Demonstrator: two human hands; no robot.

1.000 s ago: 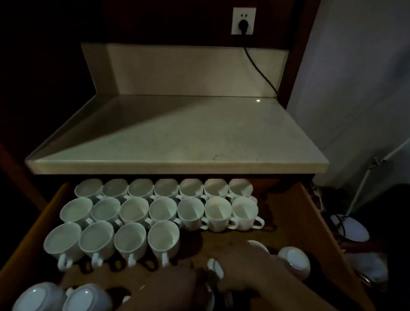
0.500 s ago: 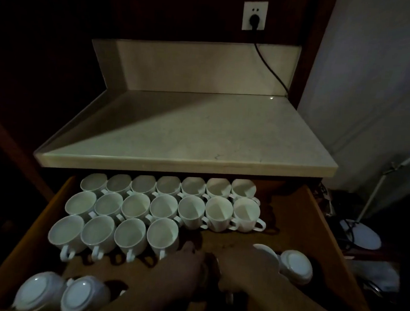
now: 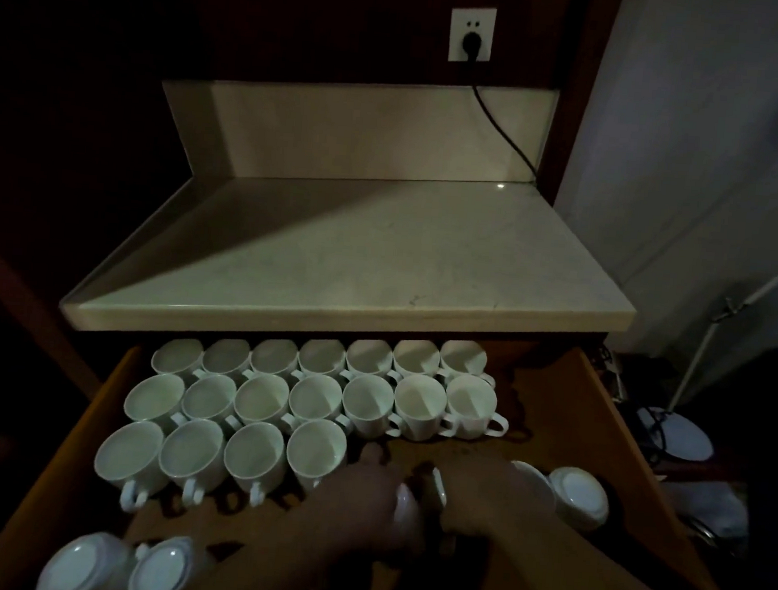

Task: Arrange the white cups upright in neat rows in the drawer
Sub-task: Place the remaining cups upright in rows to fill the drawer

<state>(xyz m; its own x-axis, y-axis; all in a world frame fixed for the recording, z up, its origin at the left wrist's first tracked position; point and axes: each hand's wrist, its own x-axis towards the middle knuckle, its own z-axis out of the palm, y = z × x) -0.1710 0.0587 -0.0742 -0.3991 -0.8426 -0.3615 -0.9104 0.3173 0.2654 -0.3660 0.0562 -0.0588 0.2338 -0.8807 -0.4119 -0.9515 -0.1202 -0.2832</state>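
Observation:
The open wooden drawer (image 3: 599, 432) holds white cups upright in three rows. The back row (image 3: 321, 359) and middle row (image 3: 364, 402) each have several cups; the front row (image 3: 253, 456) is shorter and ends at a cup (image 3: 316, 452). Just right of that cup, my left hand (image 3: 362, 495) and right hand (image 3: 490, 498) are close together around a white cup (image 3: 408, 506), whose handle (image 3: 439, 485) shows between them. The cup is mostly hidden. Two upside-down cups (image 3: 578, 496) sit right of my right hand, and two more (image 3: 123, 569) lie at the front left.
A pale stone countertop (image 3: 357, 255) overhangs the back of the drawer. A wall socket (image 3: 471, 36) with a black cord is above it. A lamp stand with a round white base (image 3: 678, 434) is on the floor to the right. The room is dim.
Both hands have moved away from me with the cup, toward the right end of the front row. The view has shifted slightly.

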